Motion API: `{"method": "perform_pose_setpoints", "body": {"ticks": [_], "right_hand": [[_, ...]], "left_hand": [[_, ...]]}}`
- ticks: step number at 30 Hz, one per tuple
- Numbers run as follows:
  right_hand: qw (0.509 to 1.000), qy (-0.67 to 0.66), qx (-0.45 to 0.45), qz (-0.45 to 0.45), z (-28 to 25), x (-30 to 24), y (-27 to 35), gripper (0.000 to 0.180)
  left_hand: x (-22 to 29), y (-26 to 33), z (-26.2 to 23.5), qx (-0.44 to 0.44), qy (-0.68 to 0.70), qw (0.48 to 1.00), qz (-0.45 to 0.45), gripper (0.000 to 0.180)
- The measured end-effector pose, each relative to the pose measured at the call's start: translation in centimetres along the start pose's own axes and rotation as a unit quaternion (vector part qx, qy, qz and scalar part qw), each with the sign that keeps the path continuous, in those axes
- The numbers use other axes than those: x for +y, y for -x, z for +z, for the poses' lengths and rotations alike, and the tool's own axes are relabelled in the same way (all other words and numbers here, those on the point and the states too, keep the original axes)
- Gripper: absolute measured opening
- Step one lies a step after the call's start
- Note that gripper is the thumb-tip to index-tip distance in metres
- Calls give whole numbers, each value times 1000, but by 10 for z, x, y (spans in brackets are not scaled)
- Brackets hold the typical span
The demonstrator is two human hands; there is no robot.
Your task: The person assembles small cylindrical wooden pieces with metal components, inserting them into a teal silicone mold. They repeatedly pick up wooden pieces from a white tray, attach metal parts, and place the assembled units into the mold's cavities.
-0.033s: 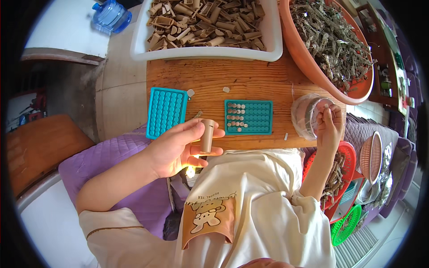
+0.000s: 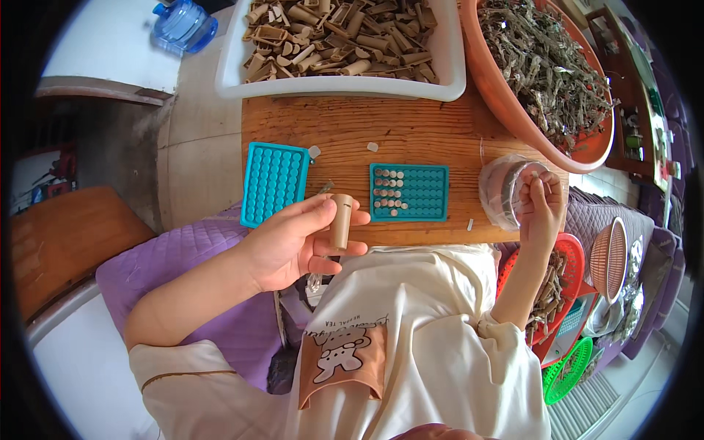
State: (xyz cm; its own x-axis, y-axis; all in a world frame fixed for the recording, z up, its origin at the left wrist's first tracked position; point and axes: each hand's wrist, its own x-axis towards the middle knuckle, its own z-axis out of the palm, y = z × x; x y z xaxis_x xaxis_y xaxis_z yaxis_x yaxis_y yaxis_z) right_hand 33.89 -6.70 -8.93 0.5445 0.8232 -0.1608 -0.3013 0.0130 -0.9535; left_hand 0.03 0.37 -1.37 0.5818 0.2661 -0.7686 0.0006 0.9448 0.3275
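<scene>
My left hand [image 2: 297,238] holds a small tan cylinder [image 2: 341,221] upright between thumb and fingers, in front of my body. My right hand [image 2: 541,198] is pinched at the rim of a round tub lined with clear plastic [image 2: 501,192]; whatever lies between its fingertips is too small to name. Between the hands, on the wooden table, lies a teal tray of round pockets [image 2: 429,192], its left part set with several small pale discs [image 2: 386,193]. A second teal tray [image 2: 275,183], with no discs in its pockets, lies tilted beyond my left hand.
A white bin [image 2: 345,90] of tan tube pieces stands at the far side, beside a big orange basin [image 2: 488,81] of dry tangled material. Small pale scraps [image 2: 372,147] dot the wooden table [image 2: 330,121]. Red [image 2: 576,253] and green baskets [image 2: 554,381] sit at right.
The bright glow just below my left hand has gone out. Both hands and the cylinder stay in nearly the same place.
</scene>
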Motion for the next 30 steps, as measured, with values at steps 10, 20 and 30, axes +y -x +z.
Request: {"method": "perform_pose_setpoints", "body": {"ticks": [10,20,30], "right_hand": [[988,97,-120,-24,69,-3,23,9],[890,184,-336,-249,142,7,56,34],[862,204,-360,-292,153,5,67,25]], "left_hand": [[0,4,0,15,33,999,9,31],[-1,3,2,-16,-11,1000,14,41],[-2,5,3,-30,7,1000,5,37]]}}
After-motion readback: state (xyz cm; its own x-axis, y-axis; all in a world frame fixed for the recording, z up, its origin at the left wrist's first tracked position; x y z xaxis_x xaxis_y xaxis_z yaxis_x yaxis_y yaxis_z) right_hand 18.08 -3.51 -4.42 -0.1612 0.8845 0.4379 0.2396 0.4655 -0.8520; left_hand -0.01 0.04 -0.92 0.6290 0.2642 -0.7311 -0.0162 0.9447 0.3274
